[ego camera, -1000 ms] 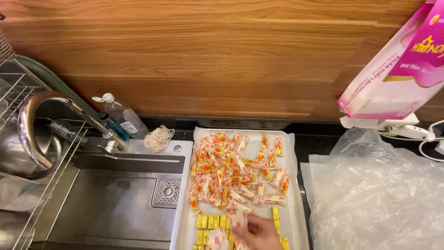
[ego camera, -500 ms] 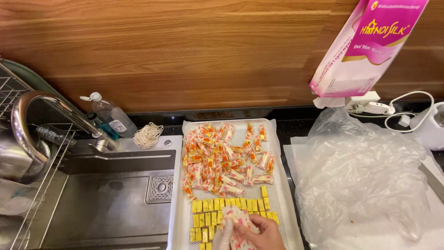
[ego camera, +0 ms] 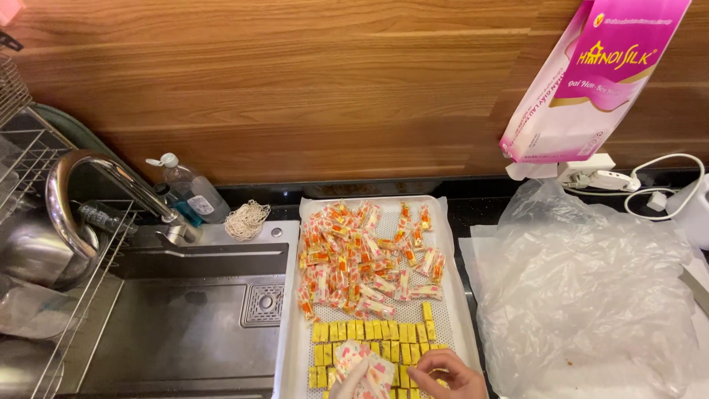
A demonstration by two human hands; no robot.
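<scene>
Single head-worn view, looking steeply down and forward over a counter toward a wood-panelled wall (ego camera: 310, 96). Moderate range: a sink (ego camera: 185, 325) fills lower left, a tray (ego camera: 450, 310) sits centre, and both hands are clipped by the bottom edge.

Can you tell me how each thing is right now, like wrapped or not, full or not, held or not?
wrapped candies: wrapped, piled loose on the tray.
yellow pieces: unwrapped, lined in rows.
tray: lying flat, about half covered.
wrapper: held in both hands.
right hand: pinching the wrapper.
left hand: mostly out of view.
clear plastic bag: crumpled, lying flat.
soap bottle: leaning, partly full.
</scene>
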